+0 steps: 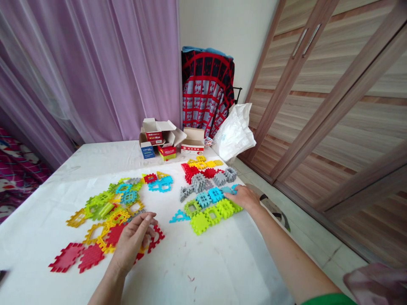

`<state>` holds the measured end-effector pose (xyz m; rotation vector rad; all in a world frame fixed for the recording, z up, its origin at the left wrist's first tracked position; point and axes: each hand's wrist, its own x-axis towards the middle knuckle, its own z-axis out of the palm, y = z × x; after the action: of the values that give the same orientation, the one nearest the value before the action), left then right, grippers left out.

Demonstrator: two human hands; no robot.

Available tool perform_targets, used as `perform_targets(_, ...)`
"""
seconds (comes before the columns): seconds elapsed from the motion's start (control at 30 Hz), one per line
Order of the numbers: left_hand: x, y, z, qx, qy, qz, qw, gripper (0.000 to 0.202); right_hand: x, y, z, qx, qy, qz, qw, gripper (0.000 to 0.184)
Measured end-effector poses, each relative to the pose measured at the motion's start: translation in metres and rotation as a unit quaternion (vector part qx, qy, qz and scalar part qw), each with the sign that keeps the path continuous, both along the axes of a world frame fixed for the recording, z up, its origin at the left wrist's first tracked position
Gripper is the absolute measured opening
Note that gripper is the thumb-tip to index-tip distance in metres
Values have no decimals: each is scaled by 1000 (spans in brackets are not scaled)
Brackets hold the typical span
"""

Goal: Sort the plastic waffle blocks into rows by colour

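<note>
My right hand (246, 197) is at the table's right side, its fingertips closed on a blue interlocking building tile (228, 189) at the end of a row. Beside that tile are blue window tiles (216, 195), with a row of lime-green tiles (213, 215) nearer me. My left hand (136, 235) hovers over the loose pile, fingers loosely bent and nothing visible in them. Under and around it lie a red tile (115, 234), a red frame tile (157, 237) and yellow tiles (96, 232); the hand partly hides some pieces.
Grey tiles (199, 182), red tiles (190, 173) and yellow tiles (210, 163) are grouped farther back on the right. Open cardboard boxes (192, 144) and a white plastic bag (235, 129) stand at the far edge. Wooden wardrobe doors (321, 114) rise on the right.
</note>
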<state>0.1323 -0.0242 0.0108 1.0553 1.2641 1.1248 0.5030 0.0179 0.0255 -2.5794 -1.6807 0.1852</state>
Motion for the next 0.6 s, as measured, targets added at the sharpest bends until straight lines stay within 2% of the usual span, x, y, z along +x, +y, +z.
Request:
perform_targets(0.07, 0, 0, 0, 2, 0, 3, 1000, 56, 3, -2, 1, 12, 3, 7, 1000, 57)
perform_targets(0.2, 0, 0, -1, 2, -2, 7, 1000, 55, 11, -3, 5, 22, -2, 21, 1000, 30)
perform_targets(0.4, 2, 0, 2, 8, 9, 4, 1000, 55, 13, 4, 5, 29, -3, 43, 999, 29)
perform_targets(0.6, -1, 1, -2, 2, 12, 0, 1000, 55, 11, 9, 0, 45, 31, 52, 997, 27)
